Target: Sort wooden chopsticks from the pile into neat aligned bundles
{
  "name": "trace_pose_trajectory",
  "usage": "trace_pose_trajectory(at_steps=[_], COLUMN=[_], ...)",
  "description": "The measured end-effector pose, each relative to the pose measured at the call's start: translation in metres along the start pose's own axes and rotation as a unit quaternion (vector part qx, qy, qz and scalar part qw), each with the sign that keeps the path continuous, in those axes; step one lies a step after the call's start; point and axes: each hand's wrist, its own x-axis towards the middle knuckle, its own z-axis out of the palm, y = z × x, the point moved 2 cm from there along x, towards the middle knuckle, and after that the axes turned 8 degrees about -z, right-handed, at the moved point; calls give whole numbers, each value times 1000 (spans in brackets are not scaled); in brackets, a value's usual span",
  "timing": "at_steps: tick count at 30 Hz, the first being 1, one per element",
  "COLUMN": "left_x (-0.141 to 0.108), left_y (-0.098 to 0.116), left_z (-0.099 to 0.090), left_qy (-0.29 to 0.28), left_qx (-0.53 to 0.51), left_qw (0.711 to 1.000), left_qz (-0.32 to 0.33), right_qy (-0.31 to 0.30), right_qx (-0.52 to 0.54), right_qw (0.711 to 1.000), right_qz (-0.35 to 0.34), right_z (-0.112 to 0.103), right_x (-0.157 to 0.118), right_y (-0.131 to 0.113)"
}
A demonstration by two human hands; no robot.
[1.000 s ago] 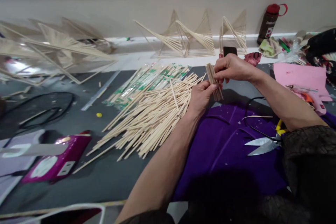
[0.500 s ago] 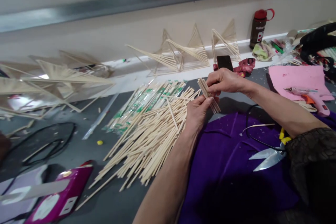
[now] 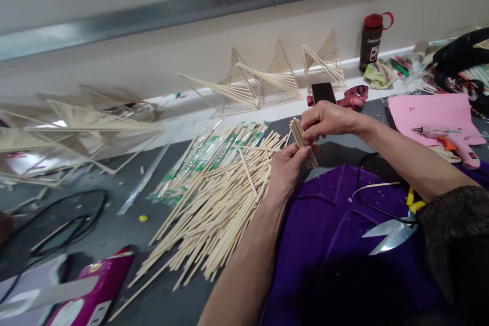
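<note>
A short bundle of thin wooden sticks [image 3: 297,131] stands tilted between my two hands. My left hand [image 3: 286,169] is closed around its lower part, thumb across the front. From the right, my right hand [image 3: 324,121] pinches the upper part, its fingers curled against the sticks. Their lower ends poke out below my fingers. Beside my left forearm lies a big loose pile of similar sticks [image 3: 214,214]. Behind that pile are clear plastic sleeves [image 3: 206,155] with green print, sticks inside them. Under my arms a purple cloth [image 3: 317,224] is spread.
Open scissors [image 3: 393,232] with yellow handles lie on the cloth. A pink glue gun [image 3: 454,142] rests by pink felt [image 3: 428,112]. Stick frames [image 3: 263,81], a phone [image 3: 323,93] and a bottle [image 3: 370,43] line the wall. A magenta case [image 3: 95,285] lies front left.
The view has shifted slightly. The bundle stays in both hands, its top turned a little more upright, and my right fingers have shifted slightly on it.
</note>
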Motion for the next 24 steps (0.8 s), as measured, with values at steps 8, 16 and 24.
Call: trace_pose_trajectory(at_steps=[8,16,24], left_x=[6,5,4], left_y=[-3,-5,0], left_z=[-1,-4,-3], left_qy=[-22,-57,-52], left_qx=[-59,-52,-30], left_qw=[998,997,998], left_qz=[-15,12,-3], right_qy=[12,-20,13], right_qx=[-55,-75,-85], right_qw=[998,997,996], right_qz=[40,-9,40], right_z=[2,0,2], right_x=[2,-1,2], right_y=[-6,-12,-19])
